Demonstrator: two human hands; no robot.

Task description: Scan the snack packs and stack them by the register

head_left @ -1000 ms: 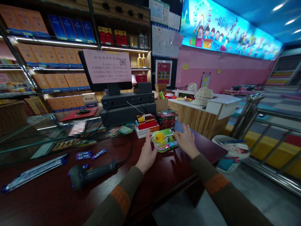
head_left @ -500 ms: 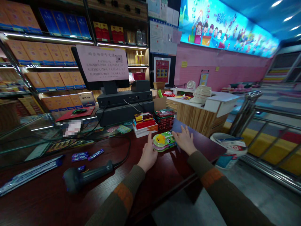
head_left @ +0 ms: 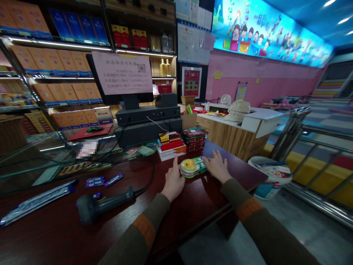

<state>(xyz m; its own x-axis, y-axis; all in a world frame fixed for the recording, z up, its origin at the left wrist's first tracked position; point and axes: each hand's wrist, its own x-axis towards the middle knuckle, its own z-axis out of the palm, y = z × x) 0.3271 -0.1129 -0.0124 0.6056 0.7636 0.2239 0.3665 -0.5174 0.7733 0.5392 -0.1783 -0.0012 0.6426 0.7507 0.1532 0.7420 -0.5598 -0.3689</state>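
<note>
From where I stand, the stacked green blister packs with a yellow chick [head_left: 191, 165] lie on the glossy dark-red tabletop [head_left: 132, 235], between the person's hands, in front of the white-and-orange box [head_left: 173, 151]. The left hand [head_left: 173, 183] borders their left end, its forefinger extended and set apart from the thumb; the right hand [head_left: 217, 167] covers their right end, fingers spread. Firm contact on the left cannot be confirmed. Caution: unequal pressure from the two hands could fan the stack, since the plastic bubbles look slick. A push away from the person could drive the packs against the box and topple the loose red packets [head_left: 171, 144] on it, or the adjacent stack of dark-red packets [head_left: 193, 140].
</note>
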